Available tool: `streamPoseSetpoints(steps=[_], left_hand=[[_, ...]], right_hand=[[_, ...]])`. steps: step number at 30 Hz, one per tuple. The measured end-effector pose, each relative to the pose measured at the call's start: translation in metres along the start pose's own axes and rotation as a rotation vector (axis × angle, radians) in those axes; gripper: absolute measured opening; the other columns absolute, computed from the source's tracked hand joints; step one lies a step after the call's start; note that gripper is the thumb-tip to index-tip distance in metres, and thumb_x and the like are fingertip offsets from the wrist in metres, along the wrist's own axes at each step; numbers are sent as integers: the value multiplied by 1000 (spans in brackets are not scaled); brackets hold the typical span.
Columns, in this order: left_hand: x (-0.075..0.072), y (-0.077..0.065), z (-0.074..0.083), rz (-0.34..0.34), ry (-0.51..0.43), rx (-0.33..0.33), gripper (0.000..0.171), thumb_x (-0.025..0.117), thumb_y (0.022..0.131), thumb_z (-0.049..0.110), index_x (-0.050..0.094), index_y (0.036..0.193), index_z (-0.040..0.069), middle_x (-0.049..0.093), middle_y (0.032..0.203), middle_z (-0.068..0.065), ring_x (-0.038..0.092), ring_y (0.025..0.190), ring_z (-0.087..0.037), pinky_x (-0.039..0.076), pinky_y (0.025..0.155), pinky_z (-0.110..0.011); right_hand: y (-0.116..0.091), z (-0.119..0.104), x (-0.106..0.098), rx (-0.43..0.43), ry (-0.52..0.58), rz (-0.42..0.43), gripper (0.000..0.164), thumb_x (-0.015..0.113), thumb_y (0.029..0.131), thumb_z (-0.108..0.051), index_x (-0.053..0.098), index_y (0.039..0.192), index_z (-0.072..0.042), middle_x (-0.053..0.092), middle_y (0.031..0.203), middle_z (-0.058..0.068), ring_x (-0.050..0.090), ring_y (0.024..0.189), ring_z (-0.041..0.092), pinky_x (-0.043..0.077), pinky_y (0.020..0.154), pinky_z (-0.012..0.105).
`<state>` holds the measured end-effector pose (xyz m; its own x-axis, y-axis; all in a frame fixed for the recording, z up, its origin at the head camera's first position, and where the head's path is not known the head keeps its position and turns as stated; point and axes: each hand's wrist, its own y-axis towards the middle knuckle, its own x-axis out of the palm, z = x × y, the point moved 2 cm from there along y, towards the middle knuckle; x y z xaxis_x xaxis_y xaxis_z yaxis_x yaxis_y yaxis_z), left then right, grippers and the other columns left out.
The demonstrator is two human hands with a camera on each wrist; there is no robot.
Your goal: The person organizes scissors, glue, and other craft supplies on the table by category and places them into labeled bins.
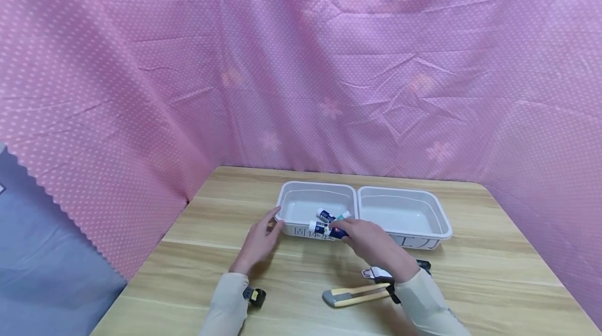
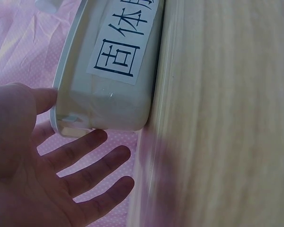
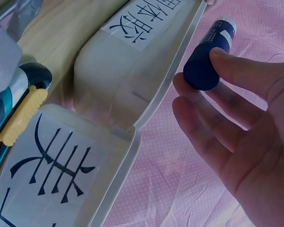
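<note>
My right hand (image 1: pixel 371 242) pinches a dark blue glue stick (image 3: pixel 206 66) with a white end between thumb and fingers. It is held over the front rim of the left white plastic bin (image 1: pixel 320 186). Inside that bin lies another blue glue stick (image 1: pixel 324 215), with a teal-and-white one (image 1: pixel 345 216) beside it, partly hidden by the right hand. My left hand (image 1: pixel 259 239) holds the near left corner of the same bin. Its thumb and index finger are at the rim while the other fingers (image 2: pixel 99 170) extend loosely below.
A second white bin (image 1: pixel 439 221) stands against the right side of the first; both carry printed front labels. A yellow-and-grey utility knife (image 1: pixel 338 298) and a white-and-black cutter (image 1: pixel 371 273) lie on the wooden table (image 1: pixel 291 294) under my right forearm. A pink dotted curtain (image 1: pixel 301 90) hangs behind.
</note>
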<state>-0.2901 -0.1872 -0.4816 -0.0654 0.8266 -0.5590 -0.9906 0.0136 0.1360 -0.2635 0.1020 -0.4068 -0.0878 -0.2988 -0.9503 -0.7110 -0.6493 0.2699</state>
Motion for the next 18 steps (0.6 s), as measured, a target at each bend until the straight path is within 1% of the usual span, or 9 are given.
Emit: streamPoseSetpoints(steps=[5,13,18], left_hand=[[0,0,-1,4,-3,-6,57,54,106,39,39,158,22,59,145,-14,63,123,-31,52,106,-53],[0,2,-3,15,6,43,55,54,107,36,41,157,18,63,139,-17,65,118,-32,54,103,-53],[0,2,-3,10,4,42,54,53,107,36,41,157,19,62,141,-17,65,119,-32,53,104,-53]], right_hand=[[0,2,-3,21,-5,25,38,70,98,-14,64,135,-19,72,119,2,71,101,21,61,87,41],[3,3,-2,55,-36,66,40,74,94,-11,66,132,-19,72,119,4,71,102,23,62,83,43],[3,5,-2,90,-31,87,40,74,94,-11,67,132,-19,72,114,2,70,98,21,62,80,40]])
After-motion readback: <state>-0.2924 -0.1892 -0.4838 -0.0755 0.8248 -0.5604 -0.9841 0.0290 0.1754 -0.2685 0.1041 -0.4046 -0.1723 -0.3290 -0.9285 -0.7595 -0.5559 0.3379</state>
